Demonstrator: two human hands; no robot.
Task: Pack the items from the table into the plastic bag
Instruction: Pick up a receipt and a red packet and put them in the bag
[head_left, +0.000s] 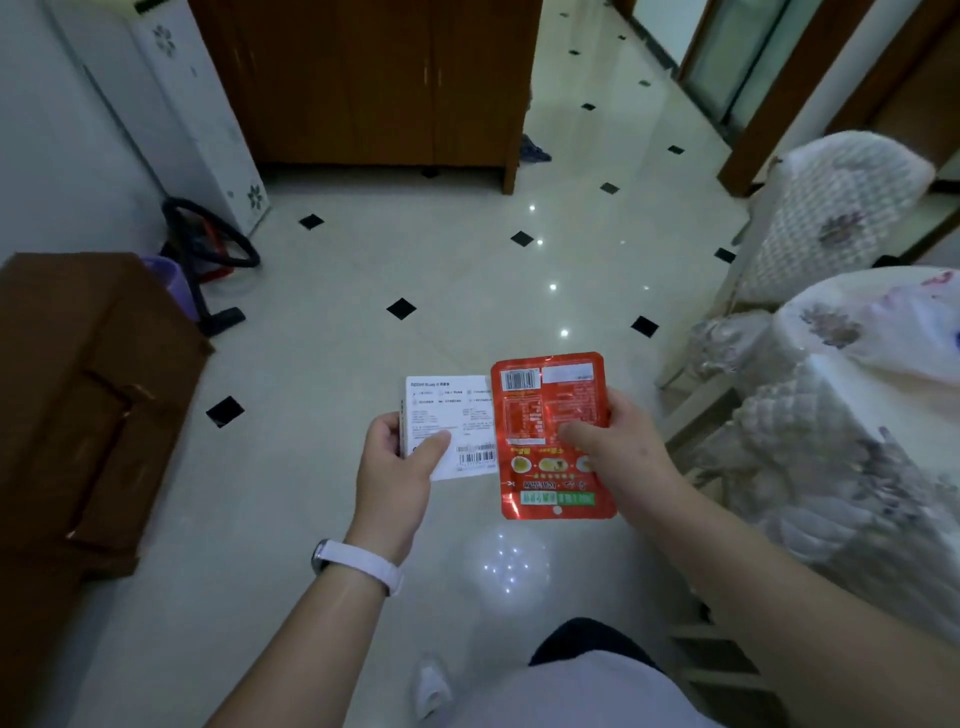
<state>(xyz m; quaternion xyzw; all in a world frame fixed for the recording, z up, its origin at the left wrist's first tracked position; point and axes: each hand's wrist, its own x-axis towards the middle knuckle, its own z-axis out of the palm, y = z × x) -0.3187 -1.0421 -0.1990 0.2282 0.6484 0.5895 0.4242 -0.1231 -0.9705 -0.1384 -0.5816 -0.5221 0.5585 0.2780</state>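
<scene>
A: Status?
B: Left hand (396, 470) pinches a small white box (451, 426), fingers closed on its lower left corner. Right hand (615, 441) grips a red food pouch (540, 415) by its right edge.
A: Why held flat, side by side?
B: Probably keeps both labels readable over the floor (363, 270).
A: Bag?
B: Not clearly in view. Covered counter (852, 395) sits right.
</scene>
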